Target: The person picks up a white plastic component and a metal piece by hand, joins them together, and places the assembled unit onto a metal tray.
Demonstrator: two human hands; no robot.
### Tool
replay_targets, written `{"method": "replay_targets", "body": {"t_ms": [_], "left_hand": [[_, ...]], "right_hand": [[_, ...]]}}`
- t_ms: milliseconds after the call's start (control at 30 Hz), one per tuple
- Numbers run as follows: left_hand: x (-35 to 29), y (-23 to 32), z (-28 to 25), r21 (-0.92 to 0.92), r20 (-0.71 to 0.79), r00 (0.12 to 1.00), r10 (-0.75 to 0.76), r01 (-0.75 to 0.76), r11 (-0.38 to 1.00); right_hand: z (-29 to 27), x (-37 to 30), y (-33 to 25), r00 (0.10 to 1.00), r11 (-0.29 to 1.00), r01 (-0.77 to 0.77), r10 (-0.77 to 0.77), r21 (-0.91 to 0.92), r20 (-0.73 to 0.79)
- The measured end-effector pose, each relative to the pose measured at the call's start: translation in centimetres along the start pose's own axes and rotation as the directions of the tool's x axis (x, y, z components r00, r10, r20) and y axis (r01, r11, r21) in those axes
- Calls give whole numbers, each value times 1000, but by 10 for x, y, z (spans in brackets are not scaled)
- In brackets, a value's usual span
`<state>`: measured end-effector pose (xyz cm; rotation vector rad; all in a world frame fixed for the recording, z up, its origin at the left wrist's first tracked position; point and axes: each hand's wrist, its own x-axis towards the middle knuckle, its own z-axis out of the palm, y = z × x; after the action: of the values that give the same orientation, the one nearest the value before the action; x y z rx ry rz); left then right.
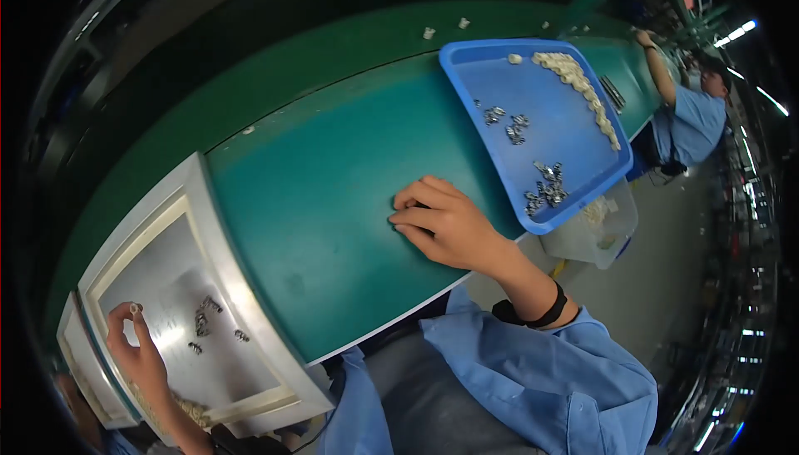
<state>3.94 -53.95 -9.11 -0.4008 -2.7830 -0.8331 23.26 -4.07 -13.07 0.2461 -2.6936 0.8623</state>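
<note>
My left hand [140, 353] is over the silver-framed tray at the left, thumb and finger pinched on a small white ring-shaped part [135, 309]. Beneath and beside it, several small shiny metal parts [202, 319] lie on the tray's grey bottom, with pale pieces [193, 410] along its near edge. Over the green work surface, my right hand [445, 224] is closed, its thumb and fingertips drawn together. Whatever those fingertips hold, if anything, is too small to make out. To its right is a blue tray [491, 81] with clusters of metal parts [547, 189] and a row of cream-coloured pieces [574, 79].
The metal-framed tray [218, 234] rests on the green bench [333, 172]. A few white bits [429, 33] lie along the far ledge. Below the blue tray stands a translucent bin [595, 234]. Another person in a blue shirt [695, 122] works at the far right.
</note>
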Motion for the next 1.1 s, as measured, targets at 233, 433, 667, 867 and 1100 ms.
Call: {"method": "replay_targets", "body": {"t_ms": [233, 433, 667, 867, 1100], "left_hand": [[5, 149, 57, -283, 103, 953, 286, -247, 927], [4, 210, 77, -454, 270, 840, 471, -321, 831], [-8, 242, 107, -651, 304, 738, 602, -301, 697], [-24, 249, 112, -779, 307, 766, 564, -138, 612], [-37, 251, 111, -851, 419, 734, 535, 112, 512]], "right_hand": [[-13, -6, -5, 1000, 999, -18, 19, -39, 11], [-4, 0, 7, 997, 997, 28, -23, -67, 78], [-22, 14, -9, 999, 977, 49, -47, 206, -11], [-44, 27, -43, 971, 712, 189, -33, 677, -236], [-39, 32, -50, 950, 605, 281, -65, 745, -306]]}}
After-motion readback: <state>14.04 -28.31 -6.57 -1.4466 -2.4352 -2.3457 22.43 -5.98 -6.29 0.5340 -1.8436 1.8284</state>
